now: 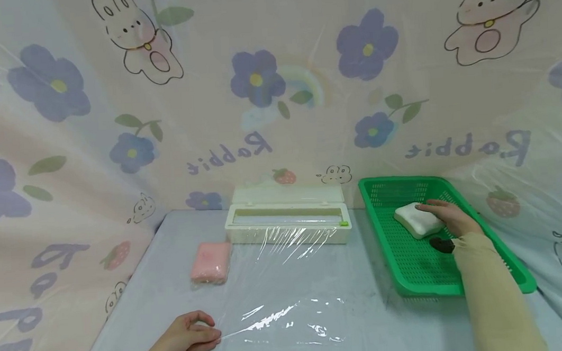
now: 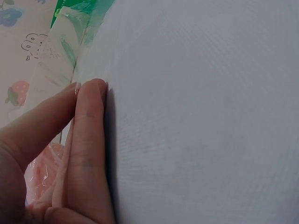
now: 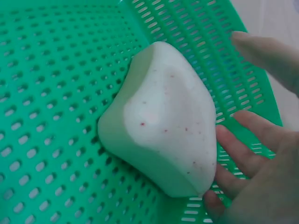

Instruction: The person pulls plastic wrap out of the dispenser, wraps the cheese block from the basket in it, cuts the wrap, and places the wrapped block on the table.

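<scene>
My left hand (image 1: 189, 336) pinches the near left corner of a sheet of clear cling film (image 1: 269, 322). The film stretches over the table from a white cling film dispenser (image 1: 289, 236) whose lid stands up. In the left wrist view the thumb and fingers (image 2: 91, 116) meet at the tips. My right hand (image 1: 452, 220) reaches into a green basket (image 1: 395, 270), beside a white cushion-shaped block (image 3: 163, 116) with small red specks. Its fingers are spread and close along the block's side, with the thumb apart; contact is hard to tell.
A pink block (image 1: 211, 261) in clear film lies left of the dispenser. The basket stands at the table's right side, its perforated walls around the white block. A printed curtain (image 1: 307, 131) rises behind the table. A small dark object (image 1: 442, 245) shows beside the right wrist.
</scene>
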A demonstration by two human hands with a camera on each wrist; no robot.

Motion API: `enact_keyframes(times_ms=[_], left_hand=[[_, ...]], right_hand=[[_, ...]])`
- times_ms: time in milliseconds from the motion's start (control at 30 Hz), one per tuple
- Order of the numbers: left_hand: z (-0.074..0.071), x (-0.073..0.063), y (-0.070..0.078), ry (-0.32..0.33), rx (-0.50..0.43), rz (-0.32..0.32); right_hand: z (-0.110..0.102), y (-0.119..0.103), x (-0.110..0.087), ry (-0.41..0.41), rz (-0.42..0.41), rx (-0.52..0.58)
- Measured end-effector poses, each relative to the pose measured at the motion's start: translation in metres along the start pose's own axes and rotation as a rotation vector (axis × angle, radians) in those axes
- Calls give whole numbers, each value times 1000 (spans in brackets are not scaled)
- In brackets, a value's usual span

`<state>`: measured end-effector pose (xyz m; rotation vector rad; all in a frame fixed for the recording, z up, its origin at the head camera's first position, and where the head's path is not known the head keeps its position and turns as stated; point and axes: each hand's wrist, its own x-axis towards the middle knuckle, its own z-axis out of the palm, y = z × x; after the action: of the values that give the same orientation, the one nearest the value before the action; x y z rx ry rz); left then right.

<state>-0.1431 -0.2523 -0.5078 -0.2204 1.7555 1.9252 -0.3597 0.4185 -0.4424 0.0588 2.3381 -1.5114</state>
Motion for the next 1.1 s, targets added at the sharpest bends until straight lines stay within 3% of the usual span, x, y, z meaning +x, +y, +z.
enact_keyframes(times_ms=[433,667,1100], left_hand=[[2,0,1,3,0,-2],[2,0,0,-4,4,2],[0,2,-1,-11,2,23]], right_hand=[[13,0,-2,-2,16,-247],[15,1,-1,47,-10,-378],[10,0,-3,99,-4,-418]])
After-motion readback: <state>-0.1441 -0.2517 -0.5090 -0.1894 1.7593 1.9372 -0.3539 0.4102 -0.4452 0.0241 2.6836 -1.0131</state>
